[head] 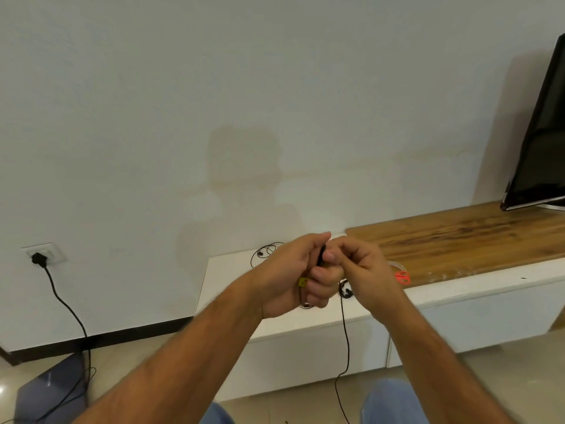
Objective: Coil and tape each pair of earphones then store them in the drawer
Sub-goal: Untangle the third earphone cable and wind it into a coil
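Earphones (320,255) sit gripped by 2 curled hands, left hand (290,276) and right hand (363,267), above the white cabinet (305,319).

The black flat-panel television (541,142) standing at the right end of the wood-topped cabinet (458,240) is cut off by the right edge. The black earphone coil (321,255) is mostly hidden inside the left hand (293,276) and right hand (363,267); its winding cannot be determined. The thin black cable (344,347) runs off the bottom edge. The orange-handled scissors (403,277) are partly concealed behind the right hand.
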The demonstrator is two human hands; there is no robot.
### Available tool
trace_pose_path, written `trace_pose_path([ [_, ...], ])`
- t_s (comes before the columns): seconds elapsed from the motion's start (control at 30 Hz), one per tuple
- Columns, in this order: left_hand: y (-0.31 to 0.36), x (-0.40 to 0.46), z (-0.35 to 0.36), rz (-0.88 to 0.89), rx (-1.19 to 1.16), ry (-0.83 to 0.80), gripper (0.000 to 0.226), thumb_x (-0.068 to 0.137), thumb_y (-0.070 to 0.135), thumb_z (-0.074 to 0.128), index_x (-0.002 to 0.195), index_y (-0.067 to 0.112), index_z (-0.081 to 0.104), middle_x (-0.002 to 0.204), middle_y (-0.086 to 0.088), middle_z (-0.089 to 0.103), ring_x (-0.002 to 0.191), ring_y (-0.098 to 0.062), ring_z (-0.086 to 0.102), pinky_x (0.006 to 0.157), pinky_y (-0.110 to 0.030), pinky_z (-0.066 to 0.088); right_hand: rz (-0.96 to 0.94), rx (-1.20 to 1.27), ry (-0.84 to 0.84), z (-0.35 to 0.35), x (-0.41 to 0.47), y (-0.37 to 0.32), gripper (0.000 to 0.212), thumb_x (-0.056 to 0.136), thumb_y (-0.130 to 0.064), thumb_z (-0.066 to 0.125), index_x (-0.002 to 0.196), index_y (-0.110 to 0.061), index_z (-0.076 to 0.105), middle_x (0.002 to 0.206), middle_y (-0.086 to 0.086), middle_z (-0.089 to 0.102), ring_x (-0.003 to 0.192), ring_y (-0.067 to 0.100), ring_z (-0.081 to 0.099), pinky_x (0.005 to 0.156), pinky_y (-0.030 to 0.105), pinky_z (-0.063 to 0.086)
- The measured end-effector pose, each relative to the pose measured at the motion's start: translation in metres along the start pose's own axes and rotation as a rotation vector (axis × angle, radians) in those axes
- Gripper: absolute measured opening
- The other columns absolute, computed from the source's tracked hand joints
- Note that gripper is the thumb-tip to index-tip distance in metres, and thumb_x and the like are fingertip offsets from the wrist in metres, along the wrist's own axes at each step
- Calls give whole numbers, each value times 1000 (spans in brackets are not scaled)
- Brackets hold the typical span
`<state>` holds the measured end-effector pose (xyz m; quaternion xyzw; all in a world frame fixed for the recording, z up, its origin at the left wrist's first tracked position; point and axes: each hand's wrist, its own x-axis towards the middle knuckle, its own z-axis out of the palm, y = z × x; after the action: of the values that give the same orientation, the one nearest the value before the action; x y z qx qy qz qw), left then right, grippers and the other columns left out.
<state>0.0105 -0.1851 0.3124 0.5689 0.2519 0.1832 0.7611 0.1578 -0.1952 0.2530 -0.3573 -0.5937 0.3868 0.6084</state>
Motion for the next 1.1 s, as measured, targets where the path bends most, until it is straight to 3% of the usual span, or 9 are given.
trace_pose_path([
  [0.13, 10, 5, -6, 99, -92, 131, 31, 99, 30, 28, 72, 20, 38, 57, 5, 25, 47, -9, 20, 47, -23, 20, 154, -15, -80, 9, -4, 9, 19, 96, -13, 58, 81, -7, 69, 69, 13, 63, 61, 23, 58, 61, 38, 46],
  [0.3, 21, 6, -13, 231, -80, 301, 27, 103, 27, 31, 82, 18, 45, 58, 5, 35, 48, -11, 35, 49, -24, 35, 301, -138, -319, 9, -7, -1, 18, 99, -18, 53, 95, -11, 69, 67, 4, 65, 59, 20, 62, 62, 31, 52],
  [0.43, 22, 3, -24, 318, -87, 392, 30, 106, 28, 30, 94, 14, 53, 64, 1, 59, 60, -17, 62, 69, -35, 56, 399, -247, -471, 6, -8, -9, 15, 98, -15, 56, 108, -14, 66, 69, 4, 65, 62, 23, 66, 64, 34, 56],
  [0.57, 13, -3, -35, 303, 64, 447, 35, 107, 28, 24, 108, 12, 55, 86, -6, 74, 92, -27, 71, 91, -41, 52, 447, -390, -596, 1, -9, -24, 19, 97, -17, 58, 115, -20, 60, 73, 6, 71, 65, 25, 71, 59, 32, 54],
  [0.67, -2, -5, -41, 258, 215, 495, 39, 107, 32, 23, 114, 12, 55, 99, -8, 74, 102, -26, 69, 98, -41, 47, 433, -540, -654, 1, -11, -33, 18, 96, -18, 58, 114, -22, 60, 74, 5, 73, 66, 22, 72, 64, 33, 54],
  [0.73, -14, -4, -40, 197, 313, 503, 40, 106, 33, 24, 116, 9, 55, 99, -7, 74, 96, -23, 70, 94, -38, 50, 342, -629, -583, 4, -11, -36, 11, 95, -19, 59, 104, -21, 65, 73, 3, 73, 65, 17, 72, 63, 26, 54],
  [0.87, -33, -5, -30, 75, 427, 400, 42, 107, 31, 27, 94, 7, 60, 69, 1, 68, 69, -19, 65, 81, -35, 55, 68, -706, -295, 5, -8, -30, 13, 88, -16, 65, 80, -24, 71, 62, -15, 66, 56, 6, 61, 61, 34, 53],
  [0.97, -39, -7, -24, 8, 418, 366, 47, 106, 39, 26, 84, 11, 57, 59, 0, 57, 55, -19, 54, 57, -22, 51, -25, -705, -219, 2, -6, -24, 17, 85, -14, 70, 79, -30, 71, 66, -26, 64, 65, 0, 60, 59, 14, 42],
  [1.1, -45, -7, -24, -78, 199, 259, 59, 100, 59, 14, 85, 15, 50, 57, 4, 32, 50, -14, 26, 60, -28, 40, -48, -546, -124, -2, -5, -19, 12, 80, -10, 77, 81, -18, 68, 66, -8, 66, 57, 10, 56, 55, 20, 44],
])
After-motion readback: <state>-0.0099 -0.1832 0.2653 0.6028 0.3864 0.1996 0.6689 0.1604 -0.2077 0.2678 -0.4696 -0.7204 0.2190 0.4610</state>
